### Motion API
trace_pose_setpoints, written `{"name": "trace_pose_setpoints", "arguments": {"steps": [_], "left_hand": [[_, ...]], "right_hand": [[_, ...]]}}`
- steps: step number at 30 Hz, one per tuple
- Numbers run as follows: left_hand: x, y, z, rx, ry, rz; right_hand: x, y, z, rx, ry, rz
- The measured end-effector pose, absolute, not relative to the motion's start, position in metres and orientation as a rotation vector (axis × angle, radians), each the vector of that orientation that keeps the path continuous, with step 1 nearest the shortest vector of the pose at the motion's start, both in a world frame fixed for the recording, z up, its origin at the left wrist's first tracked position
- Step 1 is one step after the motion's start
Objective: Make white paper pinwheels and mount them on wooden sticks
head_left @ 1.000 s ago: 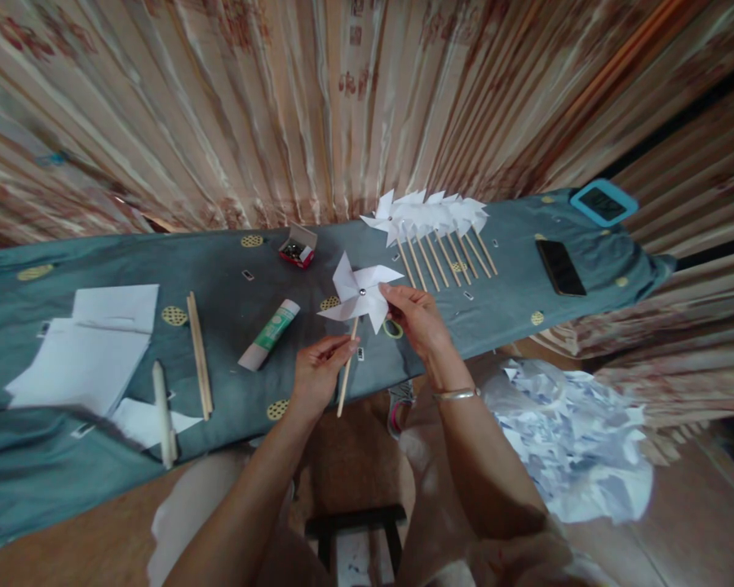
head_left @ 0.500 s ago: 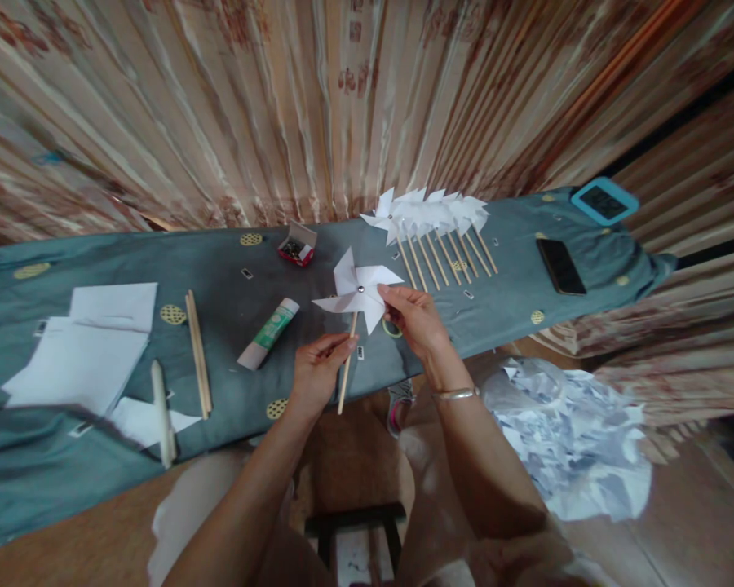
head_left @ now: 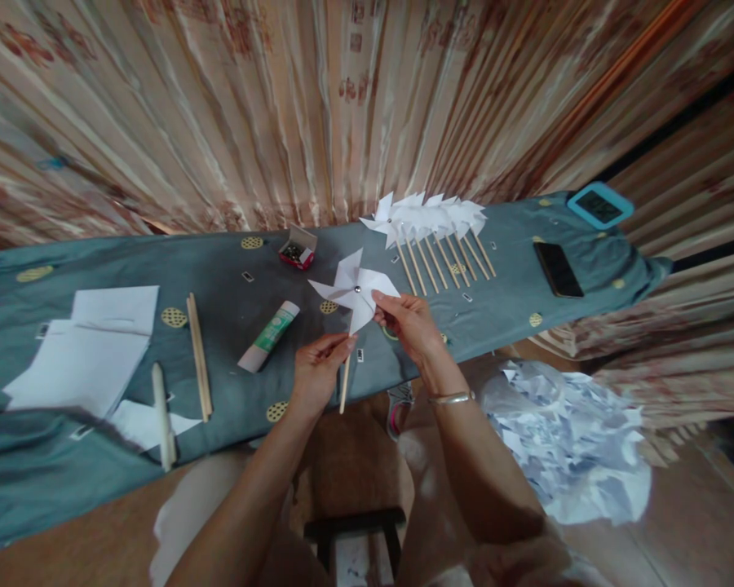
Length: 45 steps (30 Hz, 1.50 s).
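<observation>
A white paper pinwheel [head_left: 355, 290] with a silver pin at its centre is held above the cloth-covered table. My left hand [head_left: 319, 368] pinches its wooden stick [head_left: 345, 385] just below the paper blades. With thumb and fingers closed, my right hand [head_left: 411, 324] grips the pinwheel's right blade. Left of my hands lies a glue stick [head_left: 270, 336] with a green label. Behind it stands an open small red box [head_left: 298, 248] of pins. Several finished pinwheels [head_left: 434, 216] lie overlapping in a row at the back, sticks towards me.
White paper sheets [head_left: 86, 350], a pale rod-like tool [head_left: 161, 416] and loose wooden sticks [head_left: 199, 357] lie on the left of the table [head_left: 232, 285]. A black phone [head_left: 559, 269] and a blue-framed clock [head_left: 600, 205] are at the right. A bag of paper scraps [head_left: 568, 440] stands below.
The pinwheel's blades have turned about the pin, and one now points down over the stick. My right hand has shifted slightly left with its blade.
</observation>
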<state>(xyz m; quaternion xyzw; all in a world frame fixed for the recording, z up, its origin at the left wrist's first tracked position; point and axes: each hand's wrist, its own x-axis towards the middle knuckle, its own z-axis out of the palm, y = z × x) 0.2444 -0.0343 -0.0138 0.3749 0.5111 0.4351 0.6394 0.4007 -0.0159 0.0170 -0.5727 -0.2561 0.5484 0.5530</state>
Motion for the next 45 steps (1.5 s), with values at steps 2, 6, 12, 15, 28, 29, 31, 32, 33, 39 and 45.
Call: {"name": "trace_pose_setpoints", "arguments": {"steps": [2, 6, 12, 15, 28, 29, 31, 32, 33, 39, 45], "left_hand": [[0.245, -0.034, -0.013, 0.854, 1.157, 1.002], [0.246, -0.033, -0.013, 0.872, 1.146, 1.019], [0.247, -0.032, -0.013, 0.875, 1.137, 1.024], [0.247, -0.031, -0.012, 0.872, 1.131, 1.036], [0.241, -0.015, -0.008, 0.809, 1.114, 1.197], [0.241, -0.014, -0.005, 0.803, 1.118, 1.217], [0.241, -0.013, -0.002, 0.792, 1.116, 1.252], [0.241, -0.012, 0.000, 0.784, 1.111, 1.264], [0.242, -0.012, 0.001, 0.771, 1.103, 1.271], [0.244, -0.010, -0.001, 0.686, 1.044, 1.331], [0.243, -0.012, -0.005, 0.690, 1.001, 1.312]], "right_hand": [[0.399, -0.016, 0.017, -1.348, -0.601, 1.303], [0.396, -0.016, 0.017, -1.334, -0.606, 1.308], [0.395, -0.016, 0.014, -1.344, -0.640, 1.319], [0.396, -0.017, 0.015, -1.352, -0.654, 1.309], [0.377, -0.037, 0.006, -1.302, -1.149, 1.375], [0.374, -0.038, 0.005, -1.303, -1.159, 1.380], [0.368, -0.040, 0.003, -1.300, -1.174, 1.380], [0.365, -0.041, 0.002, -1.294, -1.182, 1.383], [0.363, -0.041, 0.001, -1.286, -1.188, 1.389], [0.359, -0.040, -0.003, -1.309, -1.209, 1.366], [0.379, -0.031, -0.003, -1.390, -1.288, 1.142]]}}
